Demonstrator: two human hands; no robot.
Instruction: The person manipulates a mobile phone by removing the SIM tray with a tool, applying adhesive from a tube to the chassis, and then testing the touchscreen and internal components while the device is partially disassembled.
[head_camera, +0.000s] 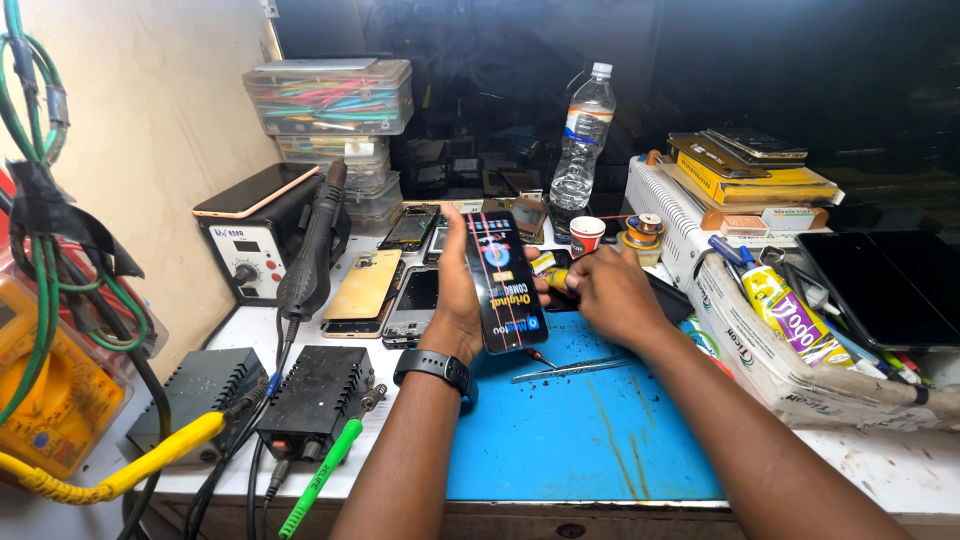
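Head view: left hand (458, 300) grips a phone (505, 282) upright over the blue mat's (590, 430) far edge, long axis running away; right hand (612, 292), just right, pinches a small yellow part (556, 279) touching the phone's side; tweezers (568, 369) lie below.

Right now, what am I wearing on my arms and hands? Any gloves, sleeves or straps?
Both the left hand and the right hand are bare: no gloves, no rings visible. Both forearms are uncovered, with no sleeves in view. The only item worn is a black wristband with a dark rectangular face, like a watch, on the left wrist.
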